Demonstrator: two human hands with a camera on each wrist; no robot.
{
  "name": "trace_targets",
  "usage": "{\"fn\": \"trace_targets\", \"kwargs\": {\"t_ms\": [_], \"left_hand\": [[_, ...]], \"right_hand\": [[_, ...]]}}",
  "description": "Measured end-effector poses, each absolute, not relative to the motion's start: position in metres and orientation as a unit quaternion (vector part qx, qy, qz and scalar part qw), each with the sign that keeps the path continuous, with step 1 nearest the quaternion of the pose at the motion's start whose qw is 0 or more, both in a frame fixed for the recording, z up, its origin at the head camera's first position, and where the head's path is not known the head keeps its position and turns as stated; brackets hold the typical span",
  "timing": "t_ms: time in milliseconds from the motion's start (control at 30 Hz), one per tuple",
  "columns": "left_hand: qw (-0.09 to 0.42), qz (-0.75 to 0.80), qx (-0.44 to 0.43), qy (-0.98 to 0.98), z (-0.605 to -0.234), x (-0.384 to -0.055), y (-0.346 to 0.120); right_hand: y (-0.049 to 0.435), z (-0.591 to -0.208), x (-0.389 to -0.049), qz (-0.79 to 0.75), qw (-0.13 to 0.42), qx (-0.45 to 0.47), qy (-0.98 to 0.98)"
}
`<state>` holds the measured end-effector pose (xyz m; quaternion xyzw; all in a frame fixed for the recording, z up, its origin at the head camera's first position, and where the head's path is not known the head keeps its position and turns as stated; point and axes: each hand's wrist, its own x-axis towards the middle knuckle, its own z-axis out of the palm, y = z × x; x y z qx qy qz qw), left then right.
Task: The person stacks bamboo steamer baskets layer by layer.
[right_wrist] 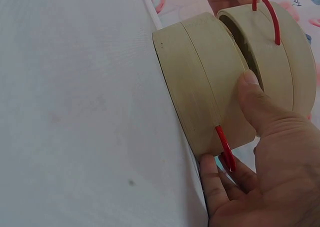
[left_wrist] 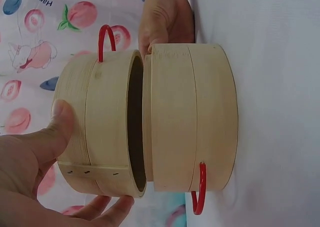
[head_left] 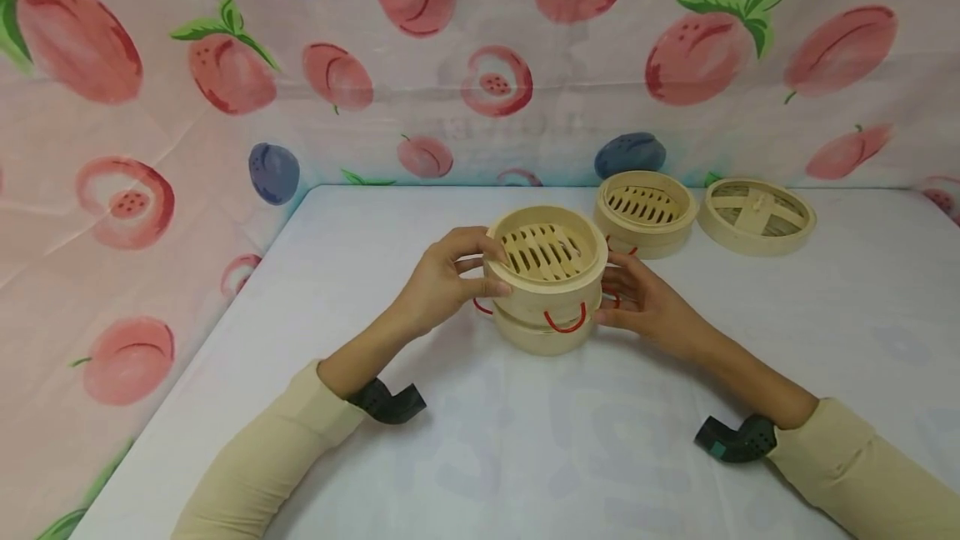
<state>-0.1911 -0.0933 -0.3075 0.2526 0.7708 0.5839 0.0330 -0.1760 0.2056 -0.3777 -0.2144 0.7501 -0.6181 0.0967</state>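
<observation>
While two bare hands work above a white worktop (head_left: pixel 525 440), an upper bamboo tier (head_left: pixel 546 297) sits tilted over a matching lower tier (head_left: pixel 543 343), which stands on the worktop. The left hand (head_left: pixel 450 277) has its fingers gripping the upper tier from the left; the right hand (head_left: pixel 647 298) has its fingers gripping the lower tier from the right, thumb by its top edge. A dark gap shows between the tiers — whether the rims touch anywhere, I cannot tell. That tilt could make the upper tier jam or seat crooked on the lower one's lip, and the right thumb, so near the gap, could get pinched. Should the right hand's grip slacken, a sideways push might slide the lower tier. Behind, to the right, stand another tier (head_left: pixel 651 242) and a round lid (head_left: pixel 756 242).
</observation>
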Motion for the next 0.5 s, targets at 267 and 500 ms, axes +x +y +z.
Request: {"fn": "trace_targets", "kwargs": {"t_ms": [267,500], "left_hand": [[0.041,0.574,0.261,0.775,-0.312,-0.19,-0.091],[0.045,0.577,0.265,0.771,-0.318,-0.19,-0.09]], "right_hand": [[0.206,-0.379,-0.177,-0.61,0.09,-0.234,0.751],[0.207,-0.379,-0.177,-0.606,0.091,-0.235,0.754]]}}
